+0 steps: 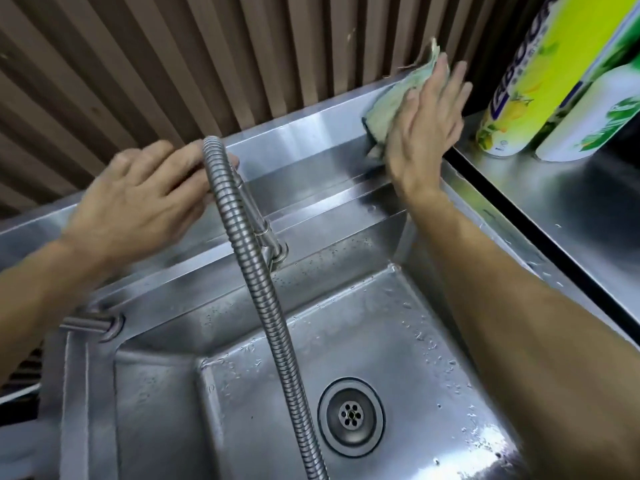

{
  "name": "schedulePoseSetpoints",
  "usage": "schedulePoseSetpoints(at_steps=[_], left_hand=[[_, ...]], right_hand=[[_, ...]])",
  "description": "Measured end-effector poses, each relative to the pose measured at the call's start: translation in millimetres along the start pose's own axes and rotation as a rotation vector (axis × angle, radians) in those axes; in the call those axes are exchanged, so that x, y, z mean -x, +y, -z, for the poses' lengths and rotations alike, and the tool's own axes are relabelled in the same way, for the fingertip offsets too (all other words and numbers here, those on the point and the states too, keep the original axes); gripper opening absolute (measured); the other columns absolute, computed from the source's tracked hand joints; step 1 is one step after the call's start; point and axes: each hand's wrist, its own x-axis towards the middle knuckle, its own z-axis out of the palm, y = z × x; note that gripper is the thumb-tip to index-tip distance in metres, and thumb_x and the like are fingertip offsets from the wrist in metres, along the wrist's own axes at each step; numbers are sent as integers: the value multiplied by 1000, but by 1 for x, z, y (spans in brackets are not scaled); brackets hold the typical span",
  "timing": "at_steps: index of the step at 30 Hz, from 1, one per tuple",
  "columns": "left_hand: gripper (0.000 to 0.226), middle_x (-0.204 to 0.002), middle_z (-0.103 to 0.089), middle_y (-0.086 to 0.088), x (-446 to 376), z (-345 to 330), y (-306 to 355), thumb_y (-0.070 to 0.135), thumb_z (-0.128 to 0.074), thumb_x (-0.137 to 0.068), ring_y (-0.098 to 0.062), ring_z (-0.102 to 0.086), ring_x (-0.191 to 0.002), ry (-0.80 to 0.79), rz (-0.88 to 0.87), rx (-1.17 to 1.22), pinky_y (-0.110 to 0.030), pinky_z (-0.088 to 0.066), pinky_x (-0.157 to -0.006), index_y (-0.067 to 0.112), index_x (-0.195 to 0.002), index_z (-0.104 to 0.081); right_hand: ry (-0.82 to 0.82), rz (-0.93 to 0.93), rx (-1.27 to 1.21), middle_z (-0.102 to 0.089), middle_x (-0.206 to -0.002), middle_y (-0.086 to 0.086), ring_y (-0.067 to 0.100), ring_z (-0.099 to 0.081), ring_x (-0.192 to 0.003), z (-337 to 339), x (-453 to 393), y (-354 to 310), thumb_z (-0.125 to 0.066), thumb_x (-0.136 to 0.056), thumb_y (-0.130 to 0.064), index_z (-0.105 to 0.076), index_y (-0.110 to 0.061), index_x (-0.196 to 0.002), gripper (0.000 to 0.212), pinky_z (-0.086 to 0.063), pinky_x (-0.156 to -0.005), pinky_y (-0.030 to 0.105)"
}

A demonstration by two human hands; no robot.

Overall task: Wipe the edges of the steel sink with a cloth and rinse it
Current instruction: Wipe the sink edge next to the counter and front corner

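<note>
Right hand [427, 123] flat, pressing cloth [391, 109] on sink [311, 140] back edge; left hand [138, 206] relaxed on rim. Wet basin, drain [350, 415]; yellow bottle [540, 74] label partly reads "ABOUR".

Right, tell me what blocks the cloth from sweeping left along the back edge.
The flexible tap hose rises in front of the sink's back edge, and the left hand rests on it, left of the cloth.
</note>
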Motion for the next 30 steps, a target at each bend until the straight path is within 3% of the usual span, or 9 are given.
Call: schedulePoseSetpoints(at_steps=[3,7,9,14,16,19,24,27,30], left_hand=[[55,-149,-55,-13,1,-8,-2,22,-56,-106,-41,-63,-107,36,-44,-47,-48,-51,-74,12,-158,-41],[62,-146,-56,-19,4,-14,-6,15,-59,-102,-43,-67,-110,70,-72,23,-53,-57,-75,8,-159,-36],[62,-146,-55,-21,4,-15,-8,13,-58,-101,-46,-67,-109,69,-59,69,-56,-57,-76,7,-159,-36],[49,-143,-46,-17,5,-18,-4,14,-60,-100,-42,-58,-107,125,-65,-32,-51,-56,-74,3,-148,-53],[46,-140,-39,-15,6,-16,-1,16,-58,-102,-39,-49,-108,134,-48,-53,-50,-54,-74,4,-146,-54],[44,-135,-37,-16,4,-11,1,17,-53,-104,-40,-46,-108,137,-8,-2,-52,-47,-76,1,-145,-51],[36,-132,-42,-19,7,-13,-3,10,-58,-97,-41,-46,-106,161,24,143,-51,-38,-83,2,-128,-42],[34,-131,-47,-19,8,-16,-3,10,-58,-97,-40,-48,-105,159,23,125,-50,-39,-82,1,-127,-46],[32,-128,-52,-20,8,-14,-2,9,-57,-97,-39,-48,-104,158,20,87,-49,-38,-80,1,-127,-48]], right_hand=[[5,30,-105,-18,-170,15,29,-13,-158,-16,33,-44,-30,-110,-29,-26,-6,-161,56,-1,-127,46],[-283,754,104,-28,-167,14,30,-21,-157,-25,103,-59,-39,-108,-31,-35,-9,-159,55,-4,-126,49],[-207,908,204,-36,-163,15,31,-27,-153,-21,82,-39,-44,-108,-39,-44,-17,-156,53,-16,-124,50],[172,138,-56,-47,-140,24,37,-44,-128,-10,36,-17,-48,-106,-32,-50,-10,-151,50,-37,-112,49],[121,-66,-323,-33,-155,29,40,-31,-144,-22,58,-55,-44,-108,-24,-39,-3,-155,53,-23,-125,47],[-161,261,-260,-24,-168,18,36,-9,-158,-35,106,-90,-44,-106,-10,-33,-3,-158,53,-1,-125,65],[-517,1028,-21,-41,-160,16,39,-30,-152,-8,75,-34,-55,-100,4,-47,-5,-151,53,-18,-121,69],[-572,897,-192,-43,-158,21,37,-34,-151,21,69,-24,-52,-96,16,-49,4,-147,52,-28,-125,52],[-793,817,-238,-33,-164,6,20,-26,-155,17,96,-46,-47,-104,3,-39,2,-153,50,-17,-129,42]])
